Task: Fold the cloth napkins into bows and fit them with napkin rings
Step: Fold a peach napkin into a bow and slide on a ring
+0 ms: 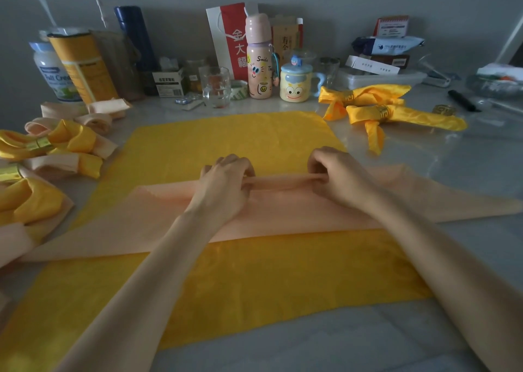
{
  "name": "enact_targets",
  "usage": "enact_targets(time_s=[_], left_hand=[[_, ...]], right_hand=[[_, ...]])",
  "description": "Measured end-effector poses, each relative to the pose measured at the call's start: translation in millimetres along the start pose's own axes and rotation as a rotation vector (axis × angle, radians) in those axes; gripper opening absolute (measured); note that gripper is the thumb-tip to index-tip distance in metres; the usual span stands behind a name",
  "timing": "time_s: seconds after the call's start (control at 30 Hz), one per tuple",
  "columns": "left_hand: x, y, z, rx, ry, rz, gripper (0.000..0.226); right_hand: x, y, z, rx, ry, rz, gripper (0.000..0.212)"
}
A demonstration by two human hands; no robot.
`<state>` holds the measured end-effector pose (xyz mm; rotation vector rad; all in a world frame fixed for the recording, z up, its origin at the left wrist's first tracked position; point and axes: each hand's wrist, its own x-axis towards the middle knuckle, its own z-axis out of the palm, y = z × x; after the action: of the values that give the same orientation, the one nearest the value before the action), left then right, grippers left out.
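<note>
Fingers [235, 164] seemingly round peach napkin [283, 214] edge

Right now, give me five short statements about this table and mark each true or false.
1. The left hand and right hand both pinch the peach napkin at its rolled edge. True.
2. The peach napkin lies on the flat yellow napkin. True.
3. The loose gold ring sits at the far left. False: it lies at the right, near the black marker.
4. The glass lies on its side. False: it stands upright.
5. Two ringed yellow napkins lie at the right. True.
</note>
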<state>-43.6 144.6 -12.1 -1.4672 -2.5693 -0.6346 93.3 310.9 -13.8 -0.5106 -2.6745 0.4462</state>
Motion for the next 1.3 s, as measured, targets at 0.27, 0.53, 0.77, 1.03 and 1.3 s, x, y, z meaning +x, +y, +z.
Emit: enact_targets(time_s=[0.27,0.53,0.77,1.03,1.3], left_hand=[[-3,16,-17,0.214,-0.271,-0.018,0.025],[-4,12,-3,0.14,-0.209,0.005,0.025],[-3,6,8,0.211,-0.226,-0.034,0.033],[-1,-9,10,0.145,-0.5,-0.176,0.056],[3,-16,4,0.089,-0.579,-0.161,0.061]], right_hand=[[-8,-27,-7,-0.524,-0.222,-0.118,0.018],[-15,-36,-19,-0.296,-0.192,0.058,0.028],[3,-47,28,-0.146,-0.206,-0.125,0.039],[3,-40,31,-0.281,-0.438,0.067,0.057],[-4,0,7,-0.242,-0.471,0.147,0.062]])
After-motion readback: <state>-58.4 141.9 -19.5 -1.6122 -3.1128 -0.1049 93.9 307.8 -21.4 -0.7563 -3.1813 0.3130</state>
